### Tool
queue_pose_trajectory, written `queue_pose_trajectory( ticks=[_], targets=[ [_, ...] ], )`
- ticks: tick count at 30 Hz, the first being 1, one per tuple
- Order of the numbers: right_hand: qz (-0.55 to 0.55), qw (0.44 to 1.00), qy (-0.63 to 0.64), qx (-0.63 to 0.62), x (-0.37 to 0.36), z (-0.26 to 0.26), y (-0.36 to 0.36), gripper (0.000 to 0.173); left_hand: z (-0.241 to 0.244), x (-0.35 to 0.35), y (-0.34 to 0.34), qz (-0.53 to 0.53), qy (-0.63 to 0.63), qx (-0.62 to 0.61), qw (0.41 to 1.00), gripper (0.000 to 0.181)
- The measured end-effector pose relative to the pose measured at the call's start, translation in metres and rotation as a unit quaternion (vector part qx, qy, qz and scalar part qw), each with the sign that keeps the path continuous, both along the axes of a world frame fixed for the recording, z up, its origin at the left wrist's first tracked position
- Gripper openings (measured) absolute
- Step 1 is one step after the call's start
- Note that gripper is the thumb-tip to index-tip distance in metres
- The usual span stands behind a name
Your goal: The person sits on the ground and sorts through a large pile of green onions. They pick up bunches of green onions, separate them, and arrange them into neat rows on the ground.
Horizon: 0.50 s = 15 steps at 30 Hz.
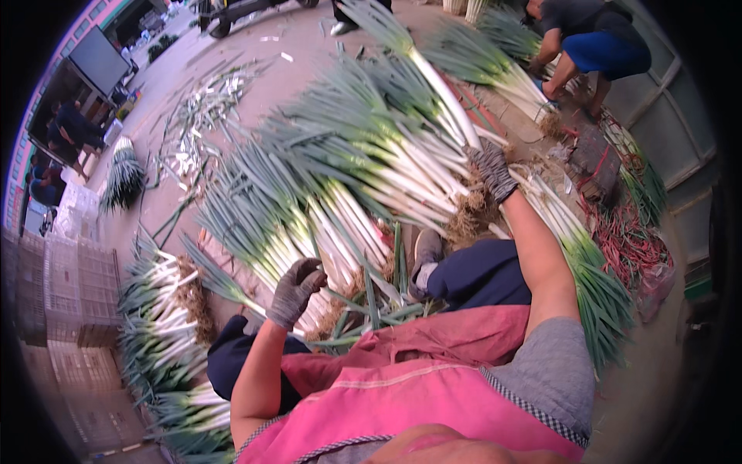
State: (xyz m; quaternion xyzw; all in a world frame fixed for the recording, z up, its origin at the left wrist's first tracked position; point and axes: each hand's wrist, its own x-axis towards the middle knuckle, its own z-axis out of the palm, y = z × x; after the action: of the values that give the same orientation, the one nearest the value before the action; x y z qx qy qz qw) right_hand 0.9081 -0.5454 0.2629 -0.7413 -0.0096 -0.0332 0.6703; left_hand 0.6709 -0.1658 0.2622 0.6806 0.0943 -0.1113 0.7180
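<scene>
My right hand (pixel 493 169), in a dark striped work glove, grips a thick green onion (pixel 445 95) near its root end. Its white shaft and green leaves point away from me, above the other stalks. Over the near end of a row of green onions (pixel 342 223) hovers my left hand (pixel 297 293), also gloved. Its fingers are curled and stand apart from the thumb, with nothing visible between them. Shaggy brown roots (pixel 466 214) on the row face my knees. A single green onion (pixel 240 296) passes behind my left wrist.
Bundled green onions (pixel 168 325) lie at my left beside stacked plastic crates (pixel 78 284). At right are more green onions (pixel 571 238) and a heap of red ties (pixel 629 249). A co-worker (pixel 603 40) bends over a bundle (pixel 510 81). Leaf scraps (pixel 211 110) litter the floor.
</scene>
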Motion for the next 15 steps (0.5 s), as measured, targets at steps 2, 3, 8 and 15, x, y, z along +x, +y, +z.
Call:
queue_pose_trajectory(
  ticks=[2, 3, 8, 15],
  targets=[
    [0.031, 0.999, 0.033, -0.005, -0.003, -0.008, 0.000, 0.027, 0.002, -0.004, -0.001, -0.008, 0.000, 0.015, 1.000, 0.033],
    [0.045, 0.998, 0.050, 0.000, -0.004, -0.013, -0.003, 0.027, 0.002, -0.006, -0.001, -0.015, -0.008, 0.016, 1.000, 0.033],
    [0.082, 0.982, 0.081, -0.148, 0.005, -0.044, 0.004, 0.037, 0.010, -0.013, -0.004, -0.029, 0.025, 0.010, 0.999, 0.032],
    [0.221, 0.698, 0.179, -0.657, 0.034, -0.130, 0.019, 0.051, 0.013, -0.022, 0.003, -0.074, 0.053, 0.071, 0.993, 0.033]
  ],
)
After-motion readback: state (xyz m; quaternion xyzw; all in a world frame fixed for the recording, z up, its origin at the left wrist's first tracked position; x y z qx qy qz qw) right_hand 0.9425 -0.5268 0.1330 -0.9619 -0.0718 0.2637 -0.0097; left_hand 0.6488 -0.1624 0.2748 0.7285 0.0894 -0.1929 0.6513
